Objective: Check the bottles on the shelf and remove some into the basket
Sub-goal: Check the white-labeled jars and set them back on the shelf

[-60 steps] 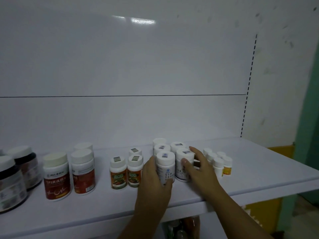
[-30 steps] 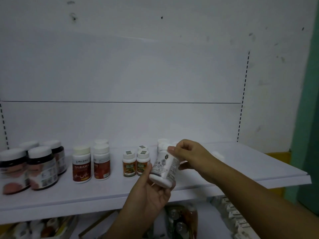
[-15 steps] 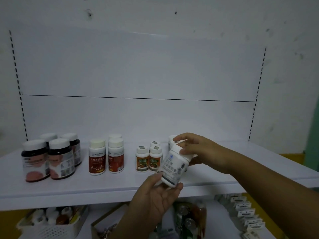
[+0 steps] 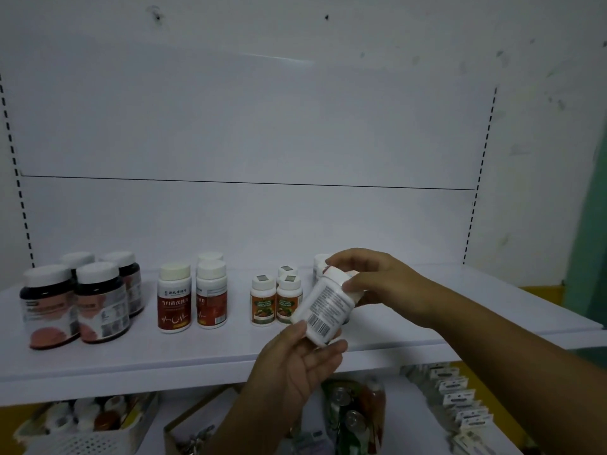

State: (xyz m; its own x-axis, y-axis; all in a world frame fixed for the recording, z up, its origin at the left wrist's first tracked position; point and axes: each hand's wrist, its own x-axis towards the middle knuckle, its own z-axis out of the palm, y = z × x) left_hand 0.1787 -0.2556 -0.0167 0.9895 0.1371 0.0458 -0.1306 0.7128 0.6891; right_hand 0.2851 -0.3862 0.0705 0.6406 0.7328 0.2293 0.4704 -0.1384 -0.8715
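White bottle (image 4: 323, 310) sits in the head view just below the middle of the picture, lifted clear of the shelf (image 4: 197, 353) and tilted, its cap end towards 1 o'clock and its base towards 7 o'clock. The printed side with a barcode faces the camera. The left hand (image 4: 295, 366) comes up from 6 o'clock and grips the base, thumb on one side and fingers curled round the other. The right hand (image 4: 377, 284) reaches in from 4 o'clock and pinches the cap end between thumb and fingers.

On the shelf, at 9 o'clock of the held bottle, two small orange-label bottles (image 4: 262, 302) stand upright with more behind them. Farther towards 9 o'clock stand the red-label bottles (image 4: 174, 297), and at the far end a cluster of dark jars (image 4: 49, 307) with white lids. More white bottles (image 4: 320, 262) show just behind the right hand's fingers, partly hidden.

Below the shelf, a white perforated basket (image 4: 82, 435) holding bottles lies at 8 o'clock, and a row of small boxes (image 4: 460, 399) at 4 o'clock.
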